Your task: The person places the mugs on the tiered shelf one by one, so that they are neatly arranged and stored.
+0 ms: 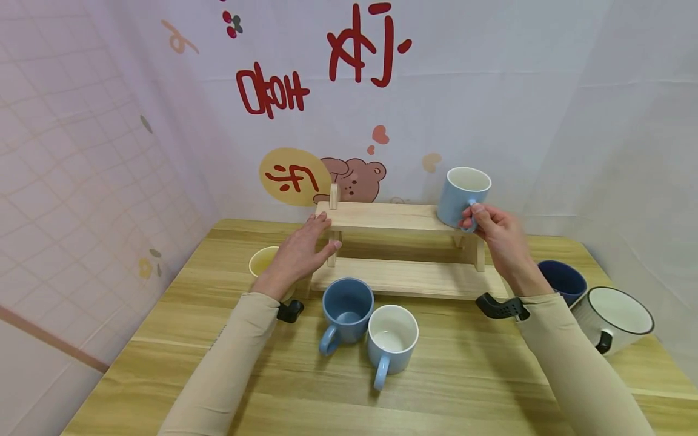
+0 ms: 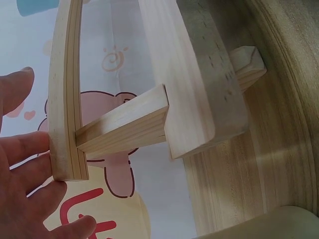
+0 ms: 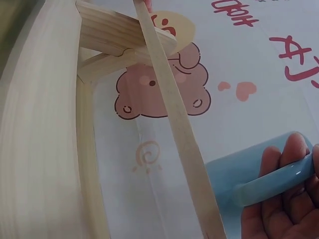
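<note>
A light blue mug (image 1: pixel 457 197) with a white inside stands upright at the right end of the upper board of a two-tier wooden rack (image 1: pixel 389 217). My right hand (image 1: pixel 498 233) pinches its handle between thumb and curled fingers; the right wrist view shows the fingers around the handle (image 3: pixel 276 184). At the rack's left end my left hand (image 1: pixel 297 251) rests its fingertips on the upper board, fingers fairly straight and spread. The left wrist view shows those fingers (image 2: pixel 37 174) against the board's end (image 2: pixel 67 164), holding nothing.
In front of the rack stand a darker blue mug (image 1: pixel 348 309) and a light blue mug with white inside (image 1: pixel 392 336). A yellow cup (image 1: pixel 262 260) is partly behind my left forearm. Beside my right forearm are a navy cup (image 1: pixel 563 281) and a white dark-rimmed mug (image 1: pixel 616 318). A printed curtain hangs behind.
</note>
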`<control>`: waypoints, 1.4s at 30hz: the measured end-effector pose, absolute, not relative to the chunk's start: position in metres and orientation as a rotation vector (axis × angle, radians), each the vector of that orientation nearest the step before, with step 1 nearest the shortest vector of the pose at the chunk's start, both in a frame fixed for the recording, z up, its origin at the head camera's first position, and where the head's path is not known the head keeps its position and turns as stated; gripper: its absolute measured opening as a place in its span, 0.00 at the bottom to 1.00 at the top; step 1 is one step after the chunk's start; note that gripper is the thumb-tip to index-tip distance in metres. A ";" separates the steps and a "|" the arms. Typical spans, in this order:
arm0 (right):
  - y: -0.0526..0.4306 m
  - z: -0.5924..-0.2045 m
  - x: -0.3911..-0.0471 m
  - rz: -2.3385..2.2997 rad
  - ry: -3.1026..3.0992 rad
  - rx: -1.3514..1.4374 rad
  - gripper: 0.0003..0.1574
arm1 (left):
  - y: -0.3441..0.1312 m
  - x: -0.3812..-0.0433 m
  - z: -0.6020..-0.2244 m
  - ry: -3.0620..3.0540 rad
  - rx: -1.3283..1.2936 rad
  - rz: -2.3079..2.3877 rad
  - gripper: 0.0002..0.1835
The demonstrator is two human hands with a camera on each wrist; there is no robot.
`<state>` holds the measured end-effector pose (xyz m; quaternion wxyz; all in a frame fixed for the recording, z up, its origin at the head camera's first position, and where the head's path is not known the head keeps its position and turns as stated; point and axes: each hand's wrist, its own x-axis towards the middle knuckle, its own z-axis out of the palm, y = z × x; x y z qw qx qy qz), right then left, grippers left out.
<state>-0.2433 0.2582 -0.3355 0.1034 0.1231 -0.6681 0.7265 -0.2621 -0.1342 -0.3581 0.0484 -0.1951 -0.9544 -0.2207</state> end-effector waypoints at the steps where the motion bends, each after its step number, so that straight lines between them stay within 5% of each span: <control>1: 0.258 -0.335 -0.244 2.140 -1.979 0.351 0.19 | -0.134 -0.262 -0.358 -2.908 -0.596 -0.673 0.38; 9: 0.254 -0.326 -0.248 1.811 -2.241 0.230 0.32 | -0.136 -0.261 -0.357 -2.902 -0.561 -0.681 0.38; 17: 0.256 -0.334 -0.244 1.702 -2.282 0.252 0.30 | -0.136 -0.258 -0.362 -2.895 -0.567 -0.695 0.38; 32: 0.264 -0.343 -0.195 1.330 -2.539 0.310 0.39 | -0.136 -0.260 -0.366 -2.893 -0.584 -0.671 0.39; 42: 0.272 -0.340 -0.149 1.244 -2.571 0.373 0.35 | -0.132 -0.264 -0.362 -2.865 -0.623 -0.650 0.38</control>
